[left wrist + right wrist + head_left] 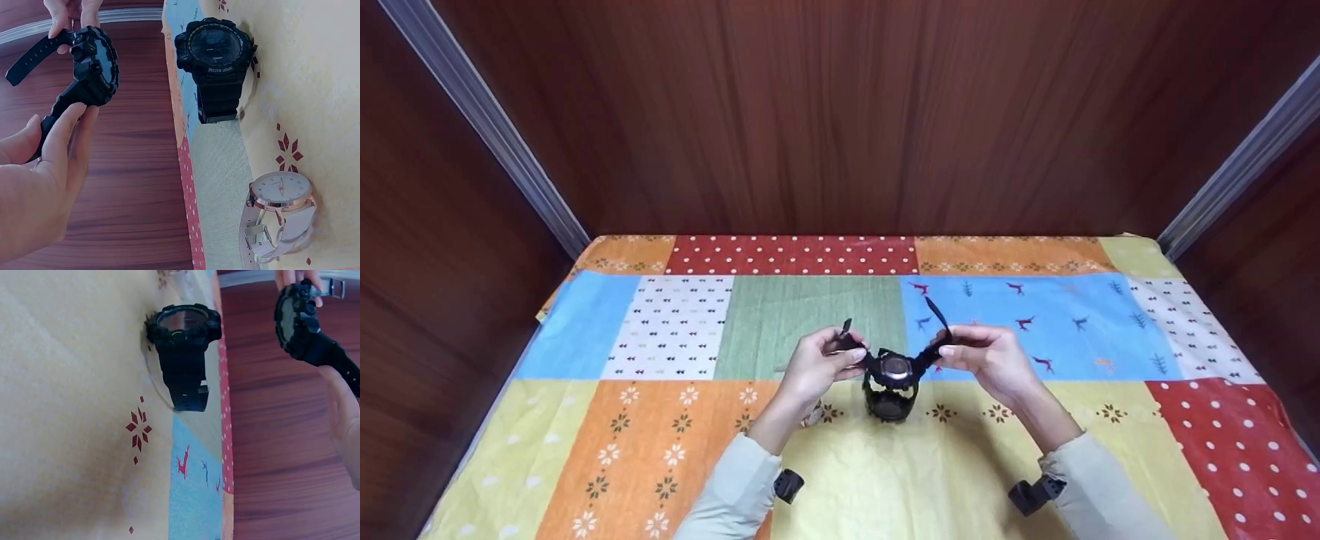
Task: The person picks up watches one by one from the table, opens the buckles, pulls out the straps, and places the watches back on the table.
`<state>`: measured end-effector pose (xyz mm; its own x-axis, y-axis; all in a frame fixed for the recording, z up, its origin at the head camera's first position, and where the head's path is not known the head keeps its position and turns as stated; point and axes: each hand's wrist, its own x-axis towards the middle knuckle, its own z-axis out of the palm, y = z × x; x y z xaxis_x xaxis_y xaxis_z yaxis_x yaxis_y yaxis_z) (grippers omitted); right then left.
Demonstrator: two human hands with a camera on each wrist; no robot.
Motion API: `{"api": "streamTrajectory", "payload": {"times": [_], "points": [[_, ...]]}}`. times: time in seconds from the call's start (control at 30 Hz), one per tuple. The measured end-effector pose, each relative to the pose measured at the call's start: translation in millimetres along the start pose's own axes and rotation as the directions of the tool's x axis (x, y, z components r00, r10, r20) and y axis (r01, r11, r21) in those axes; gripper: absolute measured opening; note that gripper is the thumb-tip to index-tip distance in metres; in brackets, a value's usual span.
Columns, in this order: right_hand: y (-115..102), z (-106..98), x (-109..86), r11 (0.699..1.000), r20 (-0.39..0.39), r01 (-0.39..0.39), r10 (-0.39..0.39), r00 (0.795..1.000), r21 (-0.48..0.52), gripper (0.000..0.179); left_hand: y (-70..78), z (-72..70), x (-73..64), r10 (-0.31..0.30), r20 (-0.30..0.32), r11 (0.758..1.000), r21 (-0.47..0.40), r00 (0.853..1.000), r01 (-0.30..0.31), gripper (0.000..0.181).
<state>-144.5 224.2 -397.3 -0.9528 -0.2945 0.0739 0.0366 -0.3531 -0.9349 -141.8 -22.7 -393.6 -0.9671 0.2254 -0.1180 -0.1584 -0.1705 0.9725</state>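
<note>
A black sport watch (896, 367) is held up above the table by its two strap ends, its strap unfastened and spread. My left hand (829, 364) pinches the strap on the left, which ends in a buckle (337, 288). The strap on the right, with a row of holes, is gripped by my right hand (990, 356), and its tip sticks up past the fingers. A second black watch (216, 48), lettered on its bezel, stands on the cloth below with its strap looped. Beside it is a white-strapped watch (281, 191) with a rose-gold case, mostly hidden behind my left wrist in the head view.
A patchwork-patterned cloth (660, 450) covers the table. Dark wood panels (825, 112) rise behind it and at both sides, with metal strips (495, 127) at the corners. Dark wrist cameras (789, 486) sit at both sleeves.
</note>
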Motion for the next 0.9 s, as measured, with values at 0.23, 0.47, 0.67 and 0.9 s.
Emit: {"api": "streamTrajectory", "payload": {"times": [0.23, 0.47, 0.67, 0.9], "points": [[-3, 1, -0.3, 0.999, 0.0, -0.032, 0.032, 0.999, -0.032, 0.025, 0.6, 2.0, 0.3, -0.017, 0.026, 1.0, 0.024, 1.0, 0.016, 0.022], [-4, 0, 0.6, 0.998, -0.036, -0.067, 0.066, 0.997, -0.015, 0.023, -2.0, 4.4, 3.8, -0.024, 0.057, 0.998, 0.064, 0.998, 0.021, 0.023], [-4, -2, -0.5, 0.991, -0.081, -0.133, 0.13, 0.988, -0.027, 0.023, -8.7, 9.6, 6.9, -0.079, 0.065, 0.996, 0.045, 0.995, 0.076, 0.021], [-4, -8, -0.6, 0.983, -0.104, -0.181, 0.177, 0.979, -0.03, 0.021, -21.1, 18.6, 14.5, -0.082, 0.078, 0.997, 0.014, 0.994, 0.081, 0.023]]}}
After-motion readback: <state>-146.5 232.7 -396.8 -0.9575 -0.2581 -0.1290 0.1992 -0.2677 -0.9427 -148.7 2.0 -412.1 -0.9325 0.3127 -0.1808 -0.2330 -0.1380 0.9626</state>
